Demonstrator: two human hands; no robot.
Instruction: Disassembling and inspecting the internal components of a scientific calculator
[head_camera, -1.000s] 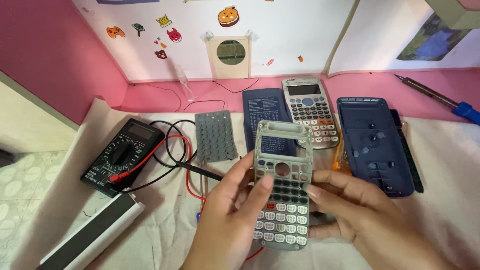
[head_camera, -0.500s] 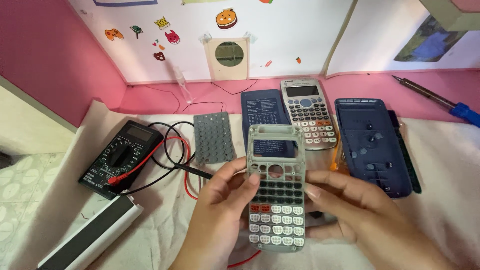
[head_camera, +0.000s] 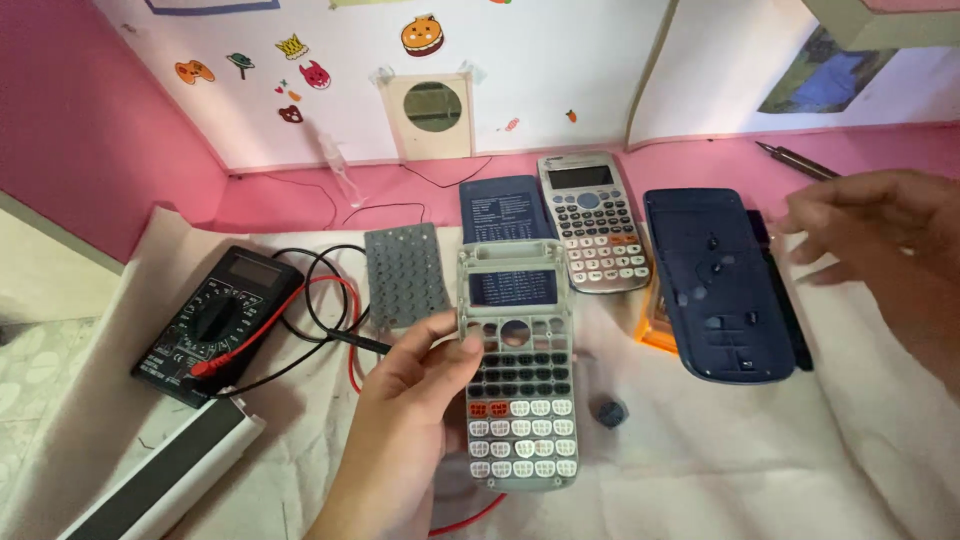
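My left hand (head_camera: 405, 420) holds a grey calculator front shell with its keypad (head_camera: 517, 370) by the left edge, tilted up toward me above the white cloth. My right hand (head_camera: 885, 250) hovers blurred at the right, fingers apart and holding nothing, above the dark blue calculator back cover (head_camera: 722, 285). An assembled grey calculator (head_camera: 592, 220) lies behind the held shell, beside a dark blue slide cover (head_camera: 497, 208). A grey rubber key mat (head_camera: 405, 275) lies just left of the shell.
A black multimeter (head_camera: 215, 322) with red and black leads sits at the left, a white bar-shaped object (head_camera: 165, 480) below it. A small dark round part (head_camera: 608, 412) lies on the cloth. A screwdriver (head_camera: 795, 160) rests on the pink ledge. An orange item (head_camera: 655, 330) peeks from under the back cover.
My right hand has let go of the calculator shell and moved up and to the right. The left hand alone now holds the shell.
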